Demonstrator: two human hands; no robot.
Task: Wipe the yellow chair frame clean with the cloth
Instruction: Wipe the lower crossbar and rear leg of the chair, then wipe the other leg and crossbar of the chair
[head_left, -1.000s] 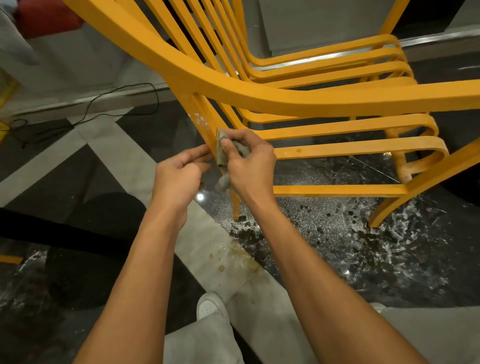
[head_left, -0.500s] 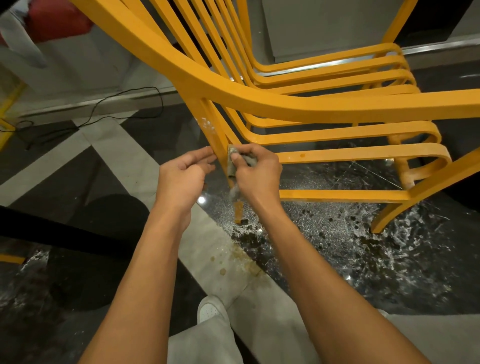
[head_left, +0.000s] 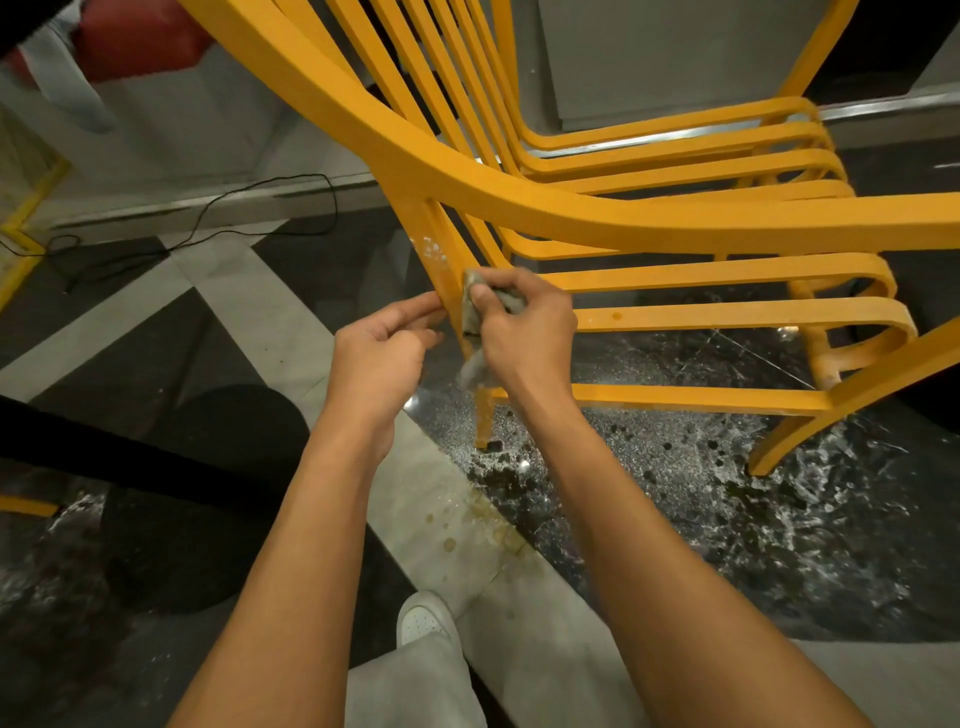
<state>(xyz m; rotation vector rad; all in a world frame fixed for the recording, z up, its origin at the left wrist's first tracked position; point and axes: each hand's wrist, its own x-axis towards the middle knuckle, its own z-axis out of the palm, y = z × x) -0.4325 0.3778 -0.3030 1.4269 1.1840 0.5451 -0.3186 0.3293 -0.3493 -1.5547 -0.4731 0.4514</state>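
A yellow chair frame (head_left: 571, 213) with curved slats fills the upper half of the view. Its near leg (head_left: 441, 260) carries pale specks below the armrest joint. My right hand (head_left: 519, 332) grips a grey cloth (head_left: 475, 304) and presses it against that leg at mid height. The cloth's loose end hangs below my palm. My left hand (head_left: 384, 348) sits just left of the leg, fingers curled, fingertips touching the leg's left edge.
Dark speckled floor (head_left: 727, 493) with white splashes and stains lies under the chair. A pale stone strip (head_left: 426, 499) runs diagonally beneath my arms. A black cable (head_left: 218, 208) trails at the left by the wall. My white shoe (head_left: 421, 618) shows below.
My right hand slid the cloth down the leg half a second ago and is now back up near mid height. My left hand stays beside the leg.
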